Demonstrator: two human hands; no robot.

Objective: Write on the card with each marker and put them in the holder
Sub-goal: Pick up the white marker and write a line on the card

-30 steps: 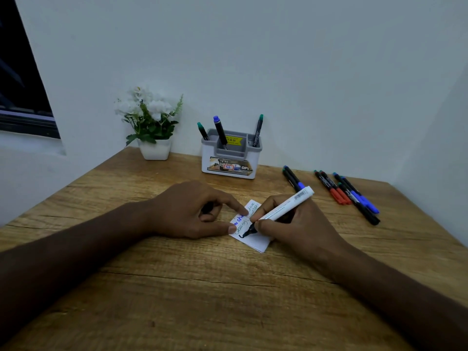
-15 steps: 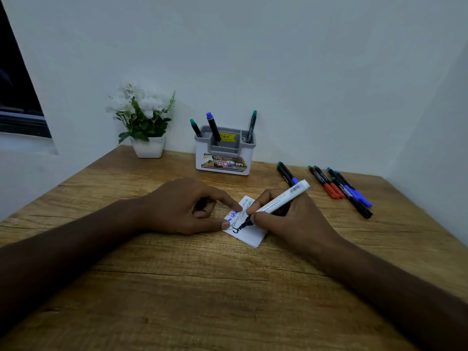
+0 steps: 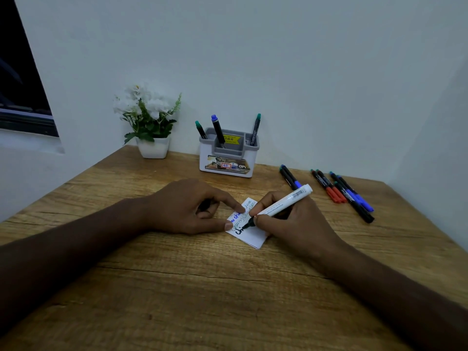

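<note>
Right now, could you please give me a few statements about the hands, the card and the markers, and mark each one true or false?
1. The right hand grips a white marker with its tip on the card. True.
2. The left hand is lifted clear of the card. False: its fingertips press on the card's left edge.
3. Three markers stand in the holder. True: two green-capped and one blue-capped.
4. The holder stands to the left of the potted plant. False: it stands to the plant's right.
5. The card is still blank. False: it already bears blue, green and black writing.
6. Loose markers lie on the table to the right of the holder. True.
</note>
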